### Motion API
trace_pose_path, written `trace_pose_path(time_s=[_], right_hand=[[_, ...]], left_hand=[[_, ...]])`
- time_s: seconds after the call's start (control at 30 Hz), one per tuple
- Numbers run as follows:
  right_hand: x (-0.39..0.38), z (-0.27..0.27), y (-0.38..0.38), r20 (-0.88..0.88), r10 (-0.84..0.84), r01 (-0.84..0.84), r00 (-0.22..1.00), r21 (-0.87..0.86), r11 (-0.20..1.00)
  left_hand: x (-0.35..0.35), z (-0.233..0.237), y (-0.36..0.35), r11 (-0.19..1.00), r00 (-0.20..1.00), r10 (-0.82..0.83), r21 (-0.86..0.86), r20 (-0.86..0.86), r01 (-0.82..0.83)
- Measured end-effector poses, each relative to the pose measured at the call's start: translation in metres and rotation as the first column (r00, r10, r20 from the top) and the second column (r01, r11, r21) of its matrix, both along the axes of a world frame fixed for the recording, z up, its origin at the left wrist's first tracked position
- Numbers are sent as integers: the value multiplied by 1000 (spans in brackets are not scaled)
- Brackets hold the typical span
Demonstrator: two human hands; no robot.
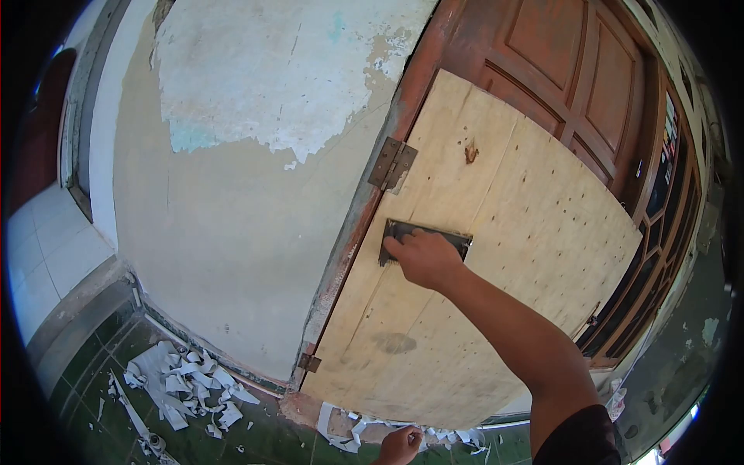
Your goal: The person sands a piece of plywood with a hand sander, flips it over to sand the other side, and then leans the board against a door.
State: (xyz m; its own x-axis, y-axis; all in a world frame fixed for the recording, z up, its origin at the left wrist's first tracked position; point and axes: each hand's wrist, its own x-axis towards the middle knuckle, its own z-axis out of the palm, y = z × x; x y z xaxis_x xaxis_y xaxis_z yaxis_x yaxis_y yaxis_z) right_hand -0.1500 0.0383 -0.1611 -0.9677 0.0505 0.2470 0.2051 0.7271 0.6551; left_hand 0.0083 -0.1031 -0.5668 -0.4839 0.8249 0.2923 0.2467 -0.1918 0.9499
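My right hand [428, 259] is closed around a dark rectangular sanding block [457, 242] and holds it flat against a pale plywood door panel [535, 232]. The block lies a little below the upper rusty hinge [393, 165]. Rows of small dark nail marks, a knot and a grey smudge [394, 342] show on the panel. Low in the view, my left hand [400, 446] is curled into a loose fist, near the panel's bottom edge. Nothing shows in its fingers.
A wall with peeling white paint [256, 70] stands on the left. Curled white paint scraps [190, 384] lie on the green tiled floor [271, 442], with more under the panel. A brown wooden door [558, 54] rises behind the panel. A lower hinge [309, 362] joins panel and frame.
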Motion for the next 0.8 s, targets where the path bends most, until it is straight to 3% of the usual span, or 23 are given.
trace_pose_path(time_s=[0.07,0.13,0.2,0.3,0.37,0.4,0.43,0.53,0.57,0.63,0.7,0.77,0.8], right_hand=[[2,70,9,-247,20,-4,969,66,998],[17,141,-8,-502,-68,32,862,-80,996],[29,172,7,-669,-57,2,741,-82,997],[24,100,6,-668,-76,-46,741,-162,986],[26,-6,16,-393,8,-47,920,-90,995],[31,-59,23,-160,16,-27,987,-66,997],[43,-98,32,-58,95,-99,994,-76,992],[59,-76,39,-72,105,-106,992,-10,994],[63,-43,42,-165,79,-77,983,22,997],[79,44,50,-580,131,-166,804,-8,986],[102,128,60,-879,-83,-138,470,-167,976],[126,163,68,-955,-137,-135,262,-177,975],[127,154,69,-955,-176,-141,240,-213,967]], left_hand=[[2,-4,5,999,1000,7,40,4,-7],[4,-3,3,999,1000,-8,45,12,8],[0,7,-1,999,999,-44,23,9,43],[9,-25,13,1000,999,-14,-1,-45,14],[16,-40,17,1000,995,8,28,-96,-5],[12,-31,13,1000,995,-22,12,-94,23],[10,-25,10,999,995,-51,-2,-91,51],[7,-24,5,1000,990,-28,-12,-136,27],[6,-27,7,1000,991,-15,6,-137,16],[8,-39,11,999,990,8,40,-139,-2],[9,-43,13,998,988,27,58,-154,-18],[6,-46,13,999,988,8,39,-153,-2],[6,-46,14,1000,991,-17,10,-136,19]])
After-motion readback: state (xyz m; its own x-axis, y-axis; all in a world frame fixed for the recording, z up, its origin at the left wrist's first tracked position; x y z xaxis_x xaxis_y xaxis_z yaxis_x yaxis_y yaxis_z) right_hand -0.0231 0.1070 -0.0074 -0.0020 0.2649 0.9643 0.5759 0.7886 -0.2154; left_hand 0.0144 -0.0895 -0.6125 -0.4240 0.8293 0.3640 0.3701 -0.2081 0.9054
